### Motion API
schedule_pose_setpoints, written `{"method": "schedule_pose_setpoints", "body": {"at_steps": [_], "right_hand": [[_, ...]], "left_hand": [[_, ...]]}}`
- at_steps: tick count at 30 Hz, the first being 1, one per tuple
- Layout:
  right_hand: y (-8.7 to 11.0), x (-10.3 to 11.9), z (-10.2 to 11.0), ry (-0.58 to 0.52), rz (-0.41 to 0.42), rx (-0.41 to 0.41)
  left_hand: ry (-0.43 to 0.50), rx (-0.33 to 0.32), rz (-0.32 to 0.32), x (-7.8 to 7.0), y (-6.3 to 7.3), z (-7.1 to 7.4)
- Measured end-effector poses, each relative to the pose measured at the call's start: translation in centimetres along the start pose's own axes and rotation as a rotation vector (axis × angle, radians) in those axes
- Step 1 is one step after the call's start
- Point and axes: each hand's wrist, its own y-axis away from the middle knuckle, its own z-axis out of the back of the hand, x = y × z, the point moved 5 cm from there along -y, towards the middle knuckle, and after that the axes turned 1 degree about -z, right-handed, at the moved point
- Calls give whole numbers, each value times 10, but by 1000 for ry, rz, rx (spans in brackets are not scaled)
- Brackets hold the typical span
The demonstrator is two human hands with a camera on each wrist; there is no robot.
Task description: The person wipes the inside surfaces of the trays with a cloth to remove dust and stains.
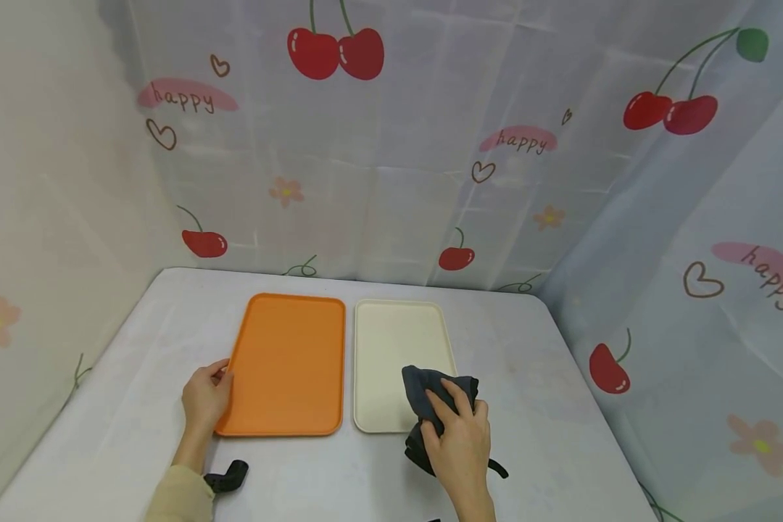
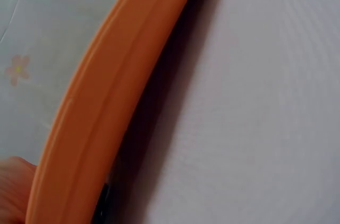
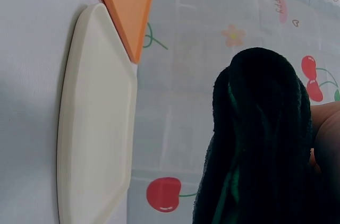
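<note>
My left hand (image 1: 206,395) is at the left edge of an orange tray (image 1: 287,362) and holds its rim. Close up in the left wrist view, the tray's outer wall (image 2: 101,91) fills the left side, with a bit of the hand beside the rim. A folded dark grey-blue cloth (image 1: 424,384) is gripped from above by my right hand (image 1: 460,438), over the near right corner of a cream tray (image 1: 398,341). The right wrist view has the bunched cloth (image 3: 260,128) large at the right; most of that hand is hidden behind it.
Both trays lie side by side on a white-covered table (image 1: 535,406), a narrow gap between them. A black wrist device (image 1: 228,477) sits by the left sleeve. Curtains (image 1: 391,145) printed with cherries enclose the table at the back and sides.
</note>
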Motion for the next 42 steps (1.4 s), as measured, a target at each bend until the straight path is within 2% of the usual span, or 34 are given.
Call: {"method": "schedule_pose_setpoints", "body": {"at_steps": [3,11,19,23,28,31,38,42], "right_hand": [[0,0,0,0,1,0],[0,0,0,1,5,0],[0,-1,0,-1,1,4],[-1,-1,0,-5,3,1],[-4,0,3,-8,5,-9],[-6,0,4,-13,0,-15],[-14,2,7,-26,9,-36],[-22,5,8,-42,37,-67]], "left_hand": [[56,7,17,-1,0,1],[187,58,123,4,4,-1],[352,65,204,6,6,-2],[464,22,202,1,6,0],[552,1,207,-30,13,18],[588,-15,182,-47,17,27],[653,-58,124,-49,21,18],[652,-65,83,-57,26,15]]}}
